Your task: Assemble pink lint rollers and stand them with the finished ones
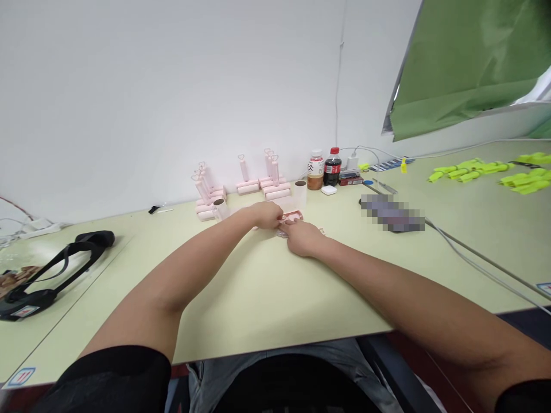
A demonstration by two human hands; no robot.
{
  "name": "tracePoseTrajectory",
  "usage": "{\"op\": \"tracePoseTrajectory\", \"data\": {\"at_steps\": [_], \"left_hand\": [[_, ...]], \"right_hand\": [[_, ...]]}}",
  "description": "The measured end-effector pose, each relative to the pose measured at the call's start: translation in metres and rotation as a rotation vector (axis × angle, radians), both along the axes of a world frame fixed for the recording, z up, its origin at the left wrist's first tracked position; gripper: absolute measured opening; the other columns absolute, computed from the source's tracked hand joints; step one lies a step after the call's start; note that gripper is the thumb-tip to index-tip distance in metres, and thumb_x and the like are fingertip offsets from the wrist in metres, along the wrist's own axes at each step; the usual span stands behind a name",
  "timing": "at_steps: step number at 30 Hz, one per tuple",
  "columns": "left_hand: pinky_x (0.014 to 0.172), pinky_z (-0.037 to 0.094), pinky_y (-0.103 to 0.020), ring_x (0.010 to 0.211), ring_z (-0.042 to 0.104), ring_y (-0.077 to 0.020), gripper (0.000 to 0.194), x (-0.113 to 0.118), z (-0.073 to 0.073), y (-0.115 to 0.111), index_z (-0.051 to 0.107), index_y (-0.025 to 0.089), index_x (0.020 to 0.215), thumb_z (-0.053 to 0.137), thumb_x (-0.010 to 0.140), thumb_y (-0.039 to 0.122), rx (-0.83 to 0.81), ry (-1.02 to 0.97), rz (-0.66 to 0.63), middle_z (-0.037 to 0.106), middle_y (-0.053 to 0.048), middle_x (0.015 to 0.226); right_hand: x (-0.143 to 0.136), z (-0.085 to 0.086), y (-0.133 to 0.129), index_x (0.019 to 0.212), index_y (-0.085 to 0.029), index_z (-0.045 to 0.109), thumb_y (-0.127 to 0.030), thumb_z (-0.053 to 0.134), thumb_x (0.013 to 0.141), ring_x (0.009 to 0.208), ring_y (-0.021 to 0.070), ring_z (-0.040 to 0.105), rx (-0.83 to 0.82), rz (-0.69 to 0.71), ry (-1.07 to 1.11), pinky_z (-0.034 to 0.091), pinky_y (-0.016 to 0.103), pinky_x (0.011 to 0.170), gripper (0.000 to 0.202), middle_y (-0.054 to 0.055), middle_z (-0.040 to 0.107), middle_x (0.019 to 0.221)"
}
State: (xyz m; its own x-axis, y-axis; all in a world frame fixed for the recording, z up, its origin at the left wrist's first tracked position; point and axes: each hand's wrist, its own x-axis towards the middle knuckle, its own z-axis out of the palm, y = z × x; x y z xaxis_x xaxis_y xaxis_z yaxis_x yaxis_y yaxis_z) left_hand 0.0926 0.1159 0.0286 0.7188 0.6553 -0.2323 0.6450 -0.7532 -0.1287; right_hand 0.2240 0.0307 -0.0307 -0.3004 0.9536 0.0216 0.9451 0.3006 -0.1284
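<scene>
Both hands meet over the table at the centre of the head view. My left hand [270,215] is closed, its fingertips at the left side of a small pink piece [293,216]; what it pinches is too small to name. My right hand [302,237] lies just right of it, fingers pressed together toward the same spot, partly covering clear and pink bits. Behind the hands stand pink lint rollers with heart-topped handles [275,172], and a paper-cored roll [300,194] is upright close by. Another roll [220,209] stands to the left.
A drink bottle [315,171] and a cola bottle [332,167] stand near the wall. A blurred dark object [391,213] and a cable [482,264] lie right. Yellow-green strips [469,170] are further right. A black headset-like frame [55,275] lies left.
</scene>
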Motion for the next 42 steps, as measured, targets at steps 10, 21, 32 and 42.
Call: {"op": "tracePoseTrajectory", "data": {"at_steps": [10,21,32,42], "left_hand": [[0.075,0.044,-0.027,0.095,0.062,-0.0232,0.033,0.002,0.007,0.002,0.065,0.021,0.111,0.057,0.080,0.027,0.027,-0.028,0.020,0.068,-0.009,0.109],[0.077,0.046,-0.031,0.099,0.062,-0.0249,0.036,0.001,0.010,-0.002,0.060,0.021,0.119,0.051,0.085,0.026,0.084,-0.070,0.096,0.067,-0.010,0.114],[0.064,0.042,-0.029,0.078,0.062,-0.0202,0.024,-0.030,0.015,-0.069,0.067,0.021,0.090,0.043,0.087,0.022,0.244,-0.582,0.136,0.071,-0.004,0.089],[0.058,0.037,-0.027,0.064,0.059,-0.0159,0.021,-0.074,-0.031,-0.128,0.068,0.020,0.085,0.047,0.085,0.026,-0.046,-0.679,0.220,0.072,-0.002,0.080]], "right_hand": [[0.002,-0.005,0.003,0.140,-0.021,0.046,-0.014,0.047,0.080,0.121,0.0334,0.050,0.006,0.026,0.006,0.046,0.040,0.085,0.061,0.015,0.050,0.141],[0.000,0.000,-0.001,0.136,-0.017,0.050,-0.012,0.047,0.080,0.121,0.0335,0.050,0.008,0.025,0.026,0.046,0.042,0.089,0.056,0.016,0.054,0.136],[-0.001,-0.005,0.004,0.121,-0.012,0.057,-0.013,0.049,0.082,0.121,0.0310,0.053,0.033,0.018,0.136,0.046,0.039,0.091,0.040,0.020,0.053,0.137],[-0.011,-0.012,0.012,0.129,-0.010,0.053,-0.018,0.044,0.086,0.129,0.0295,0.045,0.099,0.005,0.058,0.038,0.041,0.102,0.045,0.019,0.052,0.139]]}}
